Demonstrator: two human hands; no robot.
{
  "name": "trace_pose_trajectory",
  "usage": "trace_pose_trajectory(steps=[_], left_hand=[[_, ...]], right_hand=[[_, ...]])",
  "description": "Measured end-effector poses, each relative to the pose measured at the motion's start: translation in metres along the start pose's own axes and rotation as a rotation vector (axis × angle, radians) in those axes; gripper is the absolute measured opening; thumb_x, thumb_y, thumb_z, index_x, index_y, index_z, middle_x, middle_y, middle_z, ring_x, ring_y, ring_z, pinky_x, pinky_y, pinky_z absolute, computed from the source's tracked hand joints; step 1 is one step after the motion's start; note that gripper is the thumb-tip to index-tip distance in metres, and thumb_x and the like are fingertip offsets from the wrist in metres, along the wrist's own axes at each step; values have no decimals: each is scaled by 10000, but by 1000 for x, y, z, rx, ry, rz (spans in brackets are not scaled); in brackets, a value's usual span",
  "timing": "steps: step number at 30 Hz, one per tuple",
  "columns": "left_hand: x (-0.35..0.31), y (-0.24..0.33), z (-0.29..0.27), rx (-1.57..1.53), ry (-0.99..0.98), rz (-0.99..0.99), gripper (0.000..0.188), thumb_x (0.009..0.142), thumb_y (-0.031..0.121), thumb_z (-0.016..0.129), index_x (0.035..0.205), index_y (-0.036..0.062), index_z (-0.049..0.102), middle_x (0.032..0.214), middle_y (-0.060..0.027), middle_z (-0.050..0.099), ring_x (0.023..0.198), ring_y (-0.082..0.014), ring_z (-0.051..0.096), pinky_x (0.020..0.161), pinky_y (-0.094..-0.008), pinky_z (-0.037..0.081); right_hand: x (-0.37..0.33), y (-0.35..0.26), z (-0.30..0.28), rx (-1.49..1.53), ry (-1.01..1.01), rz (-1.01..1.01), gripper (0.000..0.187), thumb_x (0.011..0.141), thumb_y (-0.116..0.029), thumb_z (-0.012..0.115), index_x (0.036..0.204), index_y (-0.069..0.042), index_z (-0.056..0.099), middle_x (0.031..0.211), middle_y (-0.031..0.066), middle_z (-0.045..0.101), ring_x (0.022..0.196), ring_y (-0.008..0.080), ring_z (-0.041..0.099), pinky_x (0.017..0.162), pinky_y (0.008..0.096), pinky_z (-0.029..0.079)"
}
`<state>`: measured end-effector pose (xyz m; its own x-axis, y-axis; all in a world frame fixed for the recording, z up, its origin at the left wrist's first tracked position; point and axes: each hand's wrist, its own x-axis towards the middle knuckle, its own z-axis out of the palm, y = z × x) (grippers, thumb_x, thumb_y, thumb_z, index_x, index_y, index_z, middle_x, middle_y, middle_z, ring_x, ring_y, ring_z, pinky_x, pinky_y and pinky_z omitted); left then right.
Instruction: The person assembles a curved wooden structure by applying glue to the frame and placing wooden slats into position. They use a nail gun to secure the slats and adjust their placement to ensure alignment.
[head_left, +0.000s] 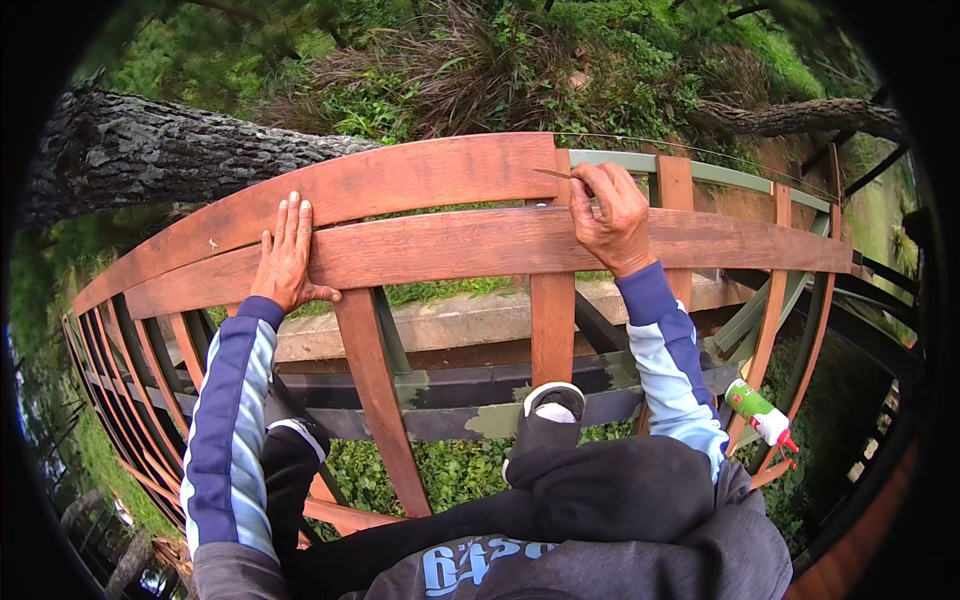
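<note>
My left hand [285, 258] lies with fingers stretched over the near reddish-brown board [430, 247], its fingertips reaching the edge of the far board [400, 178]. Between the pinched fingers of my right hand [610, 215] is a thin, dark, pointed stick [550, 173]; whether it is a nail or a pencil I cannot tell. Its tip is over the far board's right end, beside a gap that shows an upright slat [562, 161]. The wrist of that hand is just above the near board. Both boards run side by side across the tops of several upright slats.
A white glue-type bottle with a green label and red nozzle [757, 412] is at the right. A tree trunk [180, 145] lies beyond the railing at the left. My shoe [553, 405] rests by a dark beam [450, 420], with gaps over green plants below.
</note>
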<state>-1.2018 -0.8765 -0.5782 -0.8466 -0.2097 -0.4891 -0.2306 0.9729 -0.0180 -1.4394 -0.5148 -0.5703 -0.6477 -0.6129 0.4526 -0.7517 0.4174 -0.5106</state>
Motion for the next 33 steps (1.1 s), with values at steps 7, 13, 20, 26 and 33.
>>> trace_pose_trajectory(steps=[7,13,20,26,33], left_hand=[[0,11,-8,8,22,-9,1534,364,563,895,1535,51,47,1606,-163,31,1478,-362,54,1128,-606,220],[24,112,-2,-79,230,236,1440,461,710,804,1523,26,113,1593,-188,82,1476,-365,68,1163,-590,104],[59,195,2,-228,328,235,1397,498,792,723,1516,14,166,1593,-200,74,1479,-375,23,1131,-652,21],[58,195,6,-238,352,235,1384,514,781,724,1518,12,162,1594,-204,65,1480,-375,11,1134,-645,8],[58,195,8,-246,356,240,1378,514,770,730,1517,9,170,1590,-207,95,1480,-374,29,1134,-644,4]], right_hand=[[2,16,-14,8,-232,-62,110,809,-41,677,857,-36,578,777,113,548,749,307,579,665,399,488],[3,9,-12,-55,-323,-173,132,813,-78,683,850,-42,562,791,106,548,778,294,583,667,385,506],[5,9,-7,-99,-336,-221,136,805,-84,682,846,-44,558,796,93,539,774,268,574,628,373,512],[10,9,-4,-121,-376,-236,130,781,-71,670,839,-48,556,797,83,527,758,263,561,619,372,513],[11,9,-3,-127,-379,-247,131,758,-48,655,845,-47,558,800,82,518,770,260,556,618,369,512]])
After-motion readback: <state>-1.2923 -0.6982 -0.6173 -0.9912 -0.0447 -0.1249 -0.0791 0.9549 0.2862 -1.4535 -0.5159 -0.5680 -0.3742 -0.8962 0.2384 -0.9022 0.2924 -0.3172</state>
